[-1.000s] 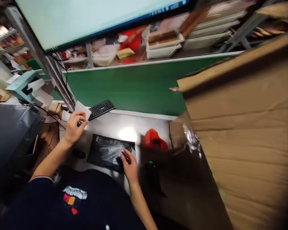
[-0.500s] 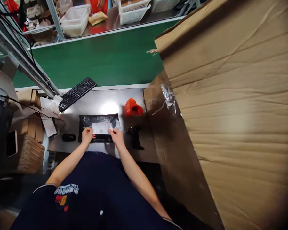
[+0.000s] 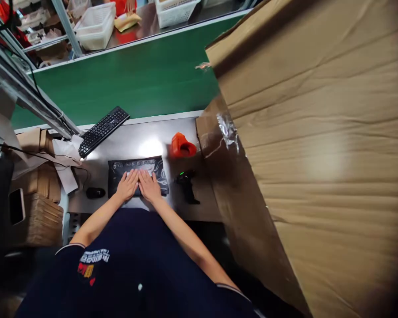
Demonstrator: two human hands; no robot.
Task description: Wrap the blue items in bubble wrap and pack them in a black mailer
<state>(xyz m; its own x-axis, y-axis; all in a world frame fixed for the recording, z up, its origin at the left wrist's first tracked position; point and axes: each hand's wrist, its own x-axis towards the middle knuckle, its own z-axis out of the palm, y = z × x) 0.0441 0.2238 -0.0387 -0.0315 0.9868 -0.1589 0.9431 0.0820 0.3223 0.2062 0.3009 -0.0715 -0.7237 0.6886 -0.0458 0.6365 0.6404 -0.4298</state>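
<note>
A black plastic mailer bag (image 3: 116, 170) lies flat on the steel table (image 3: 142, 143) in front of me. A white label sits on the bag, mostly covered by my hands. My left hand (image 3: 128, 185) and my right hand (image 3: 149, 185) lie side by side, fingers stretched flat, pressing on the label and bag.
A black keyboard (image 3: 102, 129) lies at the back left, a black mouse (image 3: 95, 192) left of the bag. An orange tape dispenser (image 3: 182, 145) and a black handheld scanner (image 3: 186, 185) sit to the right. A big cardboard box (image 3: 311, 145) fills the right side. A green conveyor belt (image 3: 135, 84) runs behind.
A second ago my left hand held a label by the keyboard. It was then laid on the bag, held at its ends. Both hands have now moved together flat over it.
</note>
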